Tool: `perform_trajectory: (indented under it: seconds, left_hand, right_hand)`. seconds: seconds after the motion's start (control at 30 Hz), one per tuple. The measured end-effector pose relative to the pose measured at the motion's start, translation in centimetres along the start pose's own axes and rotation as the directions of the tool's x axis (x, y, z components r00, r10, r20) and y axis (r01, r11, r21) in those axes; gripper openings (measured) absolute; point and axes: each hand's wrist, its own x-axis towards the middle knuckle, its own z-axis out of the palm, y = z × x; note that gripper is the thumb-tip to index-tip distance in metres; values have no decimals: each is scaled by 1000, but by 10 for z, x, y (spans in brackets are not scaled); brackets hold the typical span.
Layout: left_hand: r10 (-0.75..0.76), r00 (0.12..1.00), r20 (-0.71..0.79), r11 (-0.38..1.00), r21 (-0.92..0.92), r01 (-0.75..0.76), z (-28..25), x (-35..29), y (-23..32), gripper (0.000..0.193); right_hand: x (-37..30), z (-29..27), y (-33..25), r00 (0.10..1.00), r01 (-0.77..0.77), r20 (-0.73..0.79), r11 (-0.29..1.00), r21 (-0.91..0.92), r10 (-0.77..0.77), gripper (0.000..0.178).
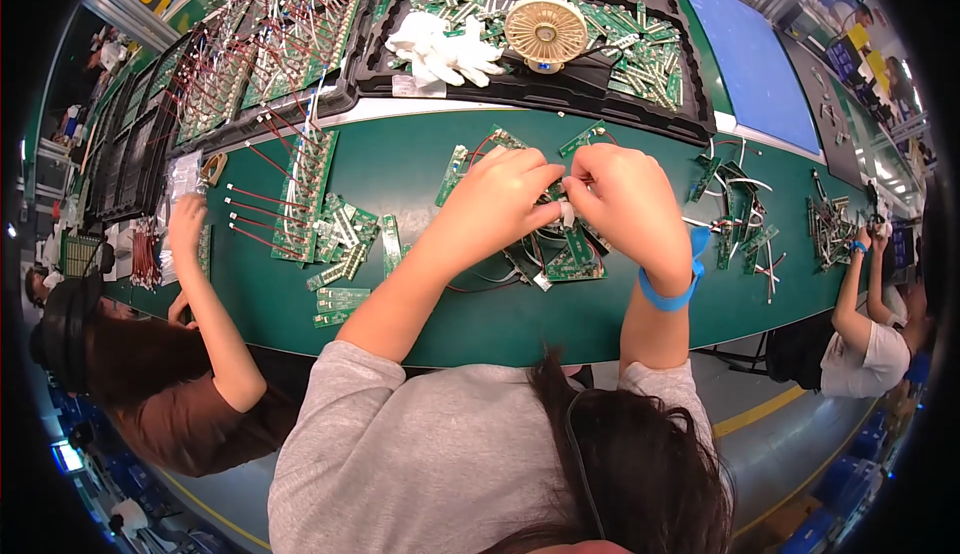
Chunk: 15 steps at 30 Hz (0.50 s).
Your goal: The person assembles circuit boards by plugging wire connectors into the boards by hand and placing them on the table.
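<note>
Both bare L hand point(508, 194) & bare R hand point(625, 194) meet over thin green wired circuit boards point(578, 257), mid green surface point(390, 169); can't tell if either grip's clamped on small white piece point(568, 215) btwn. Prob. wire handling; next needs steady, fine control.

Worktable point(380, 169): dark green. Circuit boards point(578, 262): green. Wire leads point(262, 238), left: red. Fan point(545, 32): gold. Gloves point(440, 51): white. Mat point(742, 59), far right: blue. Wristband point(668, 302): blue. Near shirt point(420, 444): plain grey.
</note>
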Motion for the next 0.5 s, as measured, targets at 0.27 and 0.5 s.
perform_trajectory:
  seconds: [0.27, 0.5]
  left_hand:
    - [65, 996, 57, 997, 48, -68, 7, -4, -4, 21]
    - [-311, 937, 163, 730, -591, 344, -5, 1, -9, 20]
  right_hand:
    - [3, -2, 3, 991, 80, 104, 992, 94, -90, 12]
    - [5, -7, 0, 1000, -3, 8, 853, 522, -2, 9]
